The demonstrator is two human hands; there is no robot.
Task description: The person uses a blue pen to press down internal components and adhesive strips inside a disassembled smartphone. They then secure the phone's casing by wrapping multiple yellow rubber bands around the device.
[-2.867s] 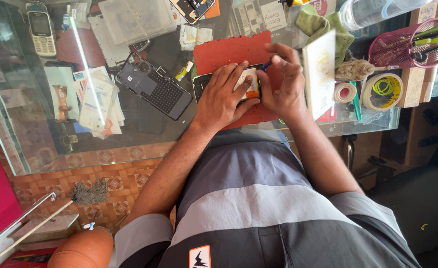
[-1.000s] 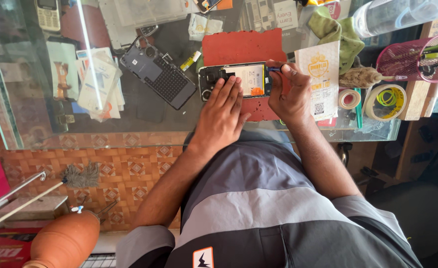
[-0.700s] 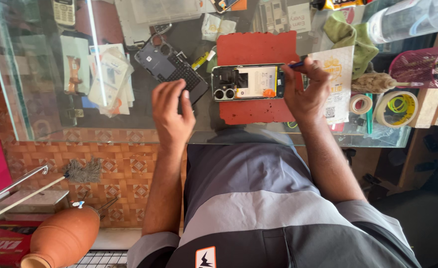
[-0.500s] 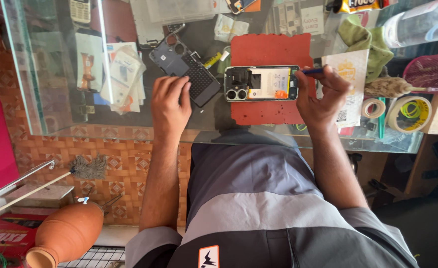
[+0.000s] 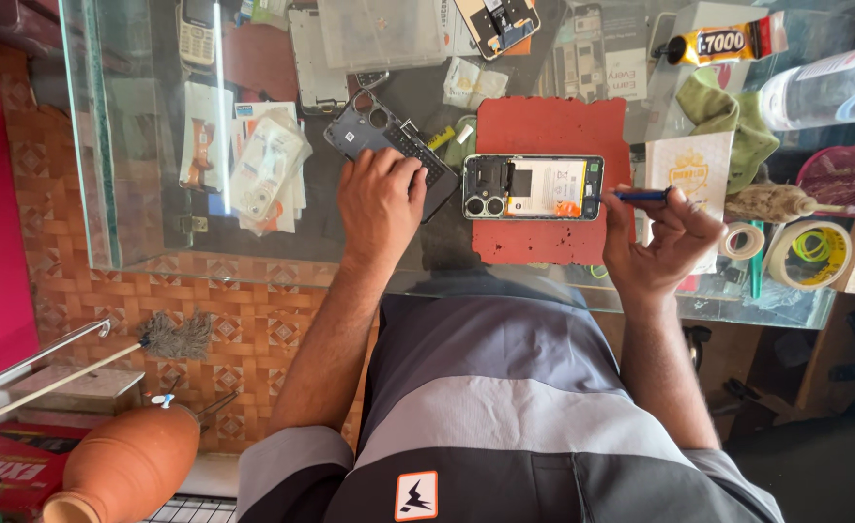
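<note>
Phone lies opened on our red mat near the desk's front edge, long axis left to right, between both hands. Right hand pinches a blue tool at its right end, nearer; left hand presses the dark back cover.

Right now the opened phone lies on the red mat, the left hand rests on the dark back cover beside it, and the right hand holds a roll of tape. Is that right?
Not quite. In the head view the right hand holds a thin blue tool, not tape. The opened phone does lie on the red mat, and the left hand rests on the dark back cover.
</note>
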